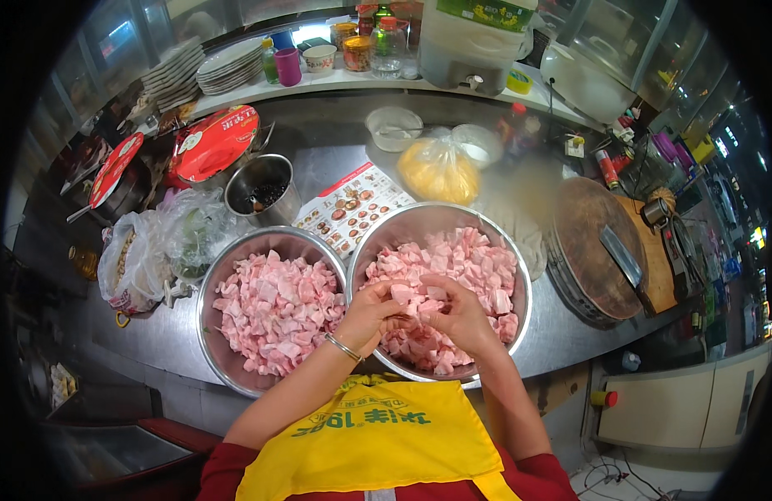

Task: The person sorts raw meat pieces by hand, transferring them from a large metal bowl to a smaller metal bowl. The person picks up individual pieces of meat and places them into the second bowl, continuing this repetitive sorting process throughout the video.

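Note:
Two steel bowls stand side by side in front of me. Pale pink chunks of raw meat (279,307) heap up in the left bowl (206,351). More cut meat (467,257) fills the right bowl (525,319). Over the right bowl, my left hand (376,316) pinches a meat piece (403,293) between thumb and fingers. My right hand (458,313) faces it, its fingers curled around a few meat chunks (431,305). A metal bangle (344,348) circles my left wrist.
Behind the bowls are a printed menu sheet (355,206), a steel pot (264,188) with dark contents and a bag of yellow food (439,172). Plastic bags (135,263) sit at left. A cleaver (624,257) rests on the round chopping block (586,238) at right.

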`<state>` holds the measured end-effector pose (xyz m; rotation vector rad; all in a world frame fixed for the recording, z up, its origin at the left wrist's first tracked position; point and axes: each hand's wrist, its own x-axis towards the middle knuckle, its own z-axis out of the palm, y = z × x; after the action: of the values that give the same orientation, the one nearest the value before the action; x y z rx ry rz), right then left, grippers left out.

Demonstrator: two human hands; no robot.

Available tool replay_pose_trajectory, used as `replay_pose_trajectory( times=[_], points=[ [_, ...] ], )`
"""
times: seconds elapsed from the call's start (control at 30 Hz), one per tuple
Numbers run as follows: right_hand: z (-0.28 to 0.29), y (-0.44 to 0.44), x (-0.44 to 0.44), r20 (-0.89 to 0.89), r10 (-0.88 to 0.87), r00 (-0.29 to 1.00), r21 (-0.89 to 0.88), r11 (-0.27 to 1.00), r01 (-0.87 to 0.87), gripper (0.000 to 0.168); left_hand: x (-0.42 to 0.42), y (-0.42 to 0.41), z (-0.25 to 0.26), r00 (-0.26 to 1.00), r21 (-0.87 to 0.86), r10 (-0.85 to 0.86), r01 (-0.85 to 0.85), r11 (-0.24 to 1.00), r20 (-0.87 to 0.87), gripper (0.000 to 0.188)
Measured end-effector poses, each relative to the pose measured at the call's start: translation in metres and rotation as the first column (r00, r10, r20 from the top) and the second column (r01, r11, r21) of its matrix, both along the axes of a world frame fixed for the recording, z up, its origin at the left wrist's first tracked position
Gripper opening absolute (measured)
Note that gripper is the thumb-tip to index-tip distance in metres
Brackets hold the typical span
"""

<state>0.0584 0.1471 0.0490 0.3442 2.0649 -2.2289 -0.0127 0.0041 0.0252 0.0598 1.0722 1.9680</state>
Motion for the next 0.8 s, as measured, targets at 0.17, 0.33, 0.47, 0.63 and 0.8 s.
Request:
replay_pose_trajectory(
  times=[0.17, 0.33, 0.47, 0.63, 0.8],
  points=[
    [0.002, -0.010, 0.000, -0.240, -0.057, 0.969, 0.344, 0.929, 0.140, 0.034, 0.004, 0.000, -0.005, 0.967, 0.141, -0.001, -0.036, 0.989, 0.253, 0.019],
    [0.018, -0.032, -0.004, -0.346, 0.396, 0.851, 0.716, 0.698, -0.034, 0.036, 0.008, 0.002, -0.017, 0.904, 0.190, -0.054, -0.031, 0.981, 0.423, 0.030],
    [0.030, -0.047, -0.008, -0.262, 0.578, 0.773, 0.825, 0.550, -0.132, 0.033, 0.006, -0.005, -0.020, 0.898, 0.354, -0.106, -0.058, 0.933, 0.428, 0.033],
    [0.042, -0.054, -0.016, -0.412, 0.482, 0.773, 0.749, 0.662, -0.014, 0.030, 0.009, -0.008, -0.007, 0.936, 0.410, -0.031, -0.124, 0.904, 0.351, 0.032],
    [0.064, -0.042, -0.021, -0.501, 0.240, 0.832, 0.597, 0.791, 0.131, 0.021, 0.001, -0.021, -0.007, 0.841, 0.339, 0.120, -0.338, 0.878, 0.527, 0.029]
  ],
)
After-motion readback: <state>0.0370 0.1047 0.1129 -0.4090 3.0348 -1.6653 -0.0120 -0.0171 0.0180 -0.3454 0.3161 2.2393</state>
